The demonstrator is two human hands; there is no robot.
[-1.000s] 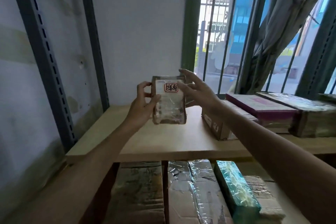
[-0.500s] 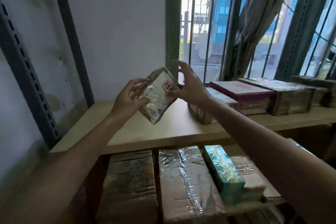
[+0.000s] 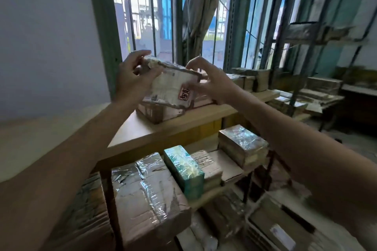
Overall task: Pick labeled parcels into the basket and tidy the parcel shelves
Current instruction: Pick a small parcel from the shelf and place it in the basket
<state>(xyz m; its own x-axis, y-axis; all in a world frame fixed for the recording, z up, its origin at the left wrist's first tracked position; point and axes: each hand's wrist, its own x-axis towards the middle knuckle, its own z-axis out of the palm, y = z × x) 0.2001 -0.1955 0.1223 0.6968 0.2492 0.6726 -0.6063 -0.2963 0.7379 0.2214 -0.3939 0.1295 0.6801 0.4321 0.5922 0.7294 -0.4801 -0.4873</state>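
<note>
Both hands hold one small parcel point(image 3: 173, 85) in the air above the top shelf point(image 3: 169, 126), tilted, with its red label point(image 3: 184, 94) facing the camera. The left hand point(image 3: 130, 79) has its grip closed on the parcel's upper left corner; the right hand point(image 3: 206, 81) grips the right edge beside the label. Just under the parcel a brown box point(image 3: 155, 112) lies on the shelf. On the shelf below sit wrapped parcels, among them a green box point(image 3: 183, 169). Behind is a barred window point(image 3: 163, 6).
</note>
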